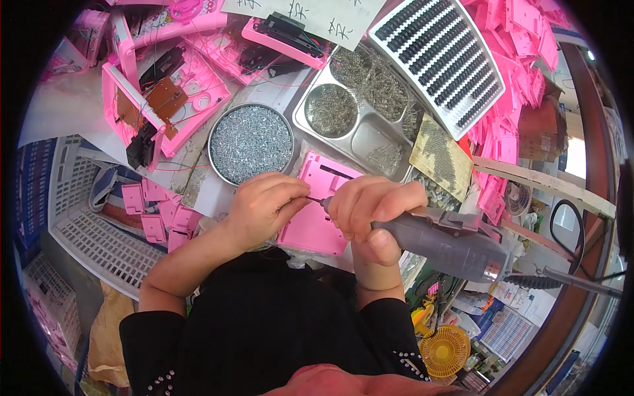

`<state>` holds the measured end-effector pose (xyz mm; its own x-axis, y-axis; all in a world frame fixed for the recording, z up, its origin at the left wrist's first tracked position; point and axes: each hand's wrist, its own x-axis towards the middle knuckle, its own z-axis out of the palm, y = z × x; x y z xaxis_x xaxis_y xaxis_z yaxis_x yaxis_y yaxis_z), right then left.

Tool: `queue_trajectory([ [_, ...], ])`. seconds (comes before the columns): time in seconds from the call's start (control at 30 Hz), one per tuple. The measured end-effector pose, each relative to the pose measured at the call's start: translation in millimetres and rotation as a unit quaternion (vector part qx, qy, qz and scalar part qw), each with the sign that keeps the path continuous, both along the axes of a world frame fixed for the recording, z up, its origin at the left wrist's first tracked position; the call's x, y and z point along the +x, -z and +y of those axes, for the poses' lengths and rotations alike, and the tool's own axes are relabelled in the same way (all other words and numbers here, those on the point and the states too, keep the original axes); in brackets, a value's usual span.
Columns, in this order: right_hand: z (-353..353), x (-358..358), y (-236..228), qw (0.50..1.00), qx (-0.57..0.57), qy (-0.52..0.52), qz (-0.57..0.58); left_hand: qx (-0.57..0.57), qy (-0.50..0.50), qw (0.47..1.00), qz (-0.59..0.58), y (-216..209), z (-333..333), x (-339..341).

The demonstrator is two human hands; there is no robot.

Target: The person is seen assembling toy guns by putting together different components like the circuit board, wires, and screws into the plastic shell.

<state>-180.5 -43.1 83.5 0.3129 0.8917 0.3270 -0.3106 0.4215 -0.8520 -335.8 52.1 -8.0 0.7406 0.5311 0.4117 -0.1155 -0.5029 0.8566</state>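
Note:
My right hand (373, 211) is wrapped round a grey electric screwdriver (449, 244), which lies nearly level with its bit pointing left. At the tip of the bit, the thumb and forefinger of my left hand (267, 208) pinch together; whatever they hold there is too small to make out. Both hands hover over a flat pink plastic panel (320, 231) with a dark slot near its top edge. Just beyond my left hand stands a round metal tin (251, 144) full of small silvery screws.
Behind the panel is a metal tray (373, 142) with springs and small metal parts. A white tray of black pieces (439, 59) lies beyond it. Pink housings with wires (178, 105) crowd the back left. A white plastic basket (99, 231) stands left, a yellow basket (444, 350) lower right.

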Motion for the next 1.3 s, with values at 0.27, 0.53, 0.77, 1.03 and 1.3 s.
queue_trajectory([
  [0.27,9.2,-0.4,8.0,1.0,-0.006,-0.006,0.024,0.11,0.007,0.994,0.007,-0.7,18.7,4.9],
  [0.53,38.3,21.8,40.3,0.992,-0.001,0.101,-0.07,0.205,-0.106,0.927,0.294,-8.4,66.8,-0.3],
  [0.77,42.7,22.9,53.8,0.988,-0.008,0.112,-0.105,0.222,-0.098,0.946,0.216,7.8,67.8,1.0],
  [1.03,37.3,25.6,70.5,0.965,-0.055,0.109,-0.234,0.229,-0.117,0.944,0.208,9.7,72.6,-0.5],
  [1.3,30.5,15.0,29.0,0.99,0.018,0.101,-0.093,0.192,-0.079,0.971,0.118,8.9,59.6,-5.3],
])
